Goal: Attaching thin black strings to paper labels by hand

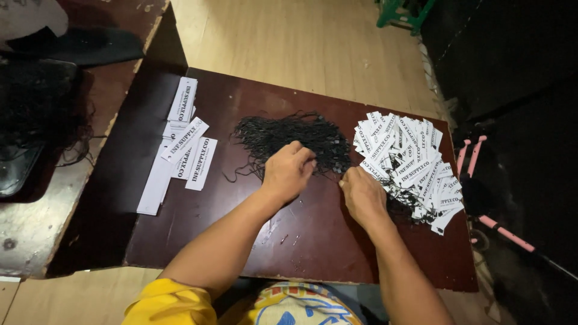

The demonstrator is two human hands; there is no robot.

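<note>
Looking down, I saw my left hand curled on the near edge of the cords, a black tangle mid-desk. My right hand seemed pinched on one strand beside the tags, though I could not tell. Light, limp, snag-prone cords; single ends looked best to pinch.

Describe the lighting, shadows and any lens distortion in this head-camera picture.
Head view: light falls brightly on the white tags and wooden floor; the right side and far left sink into deep shadow; the dark table shows a faint sheen; its edges bow slightly, a wide-angle effect.
</note>
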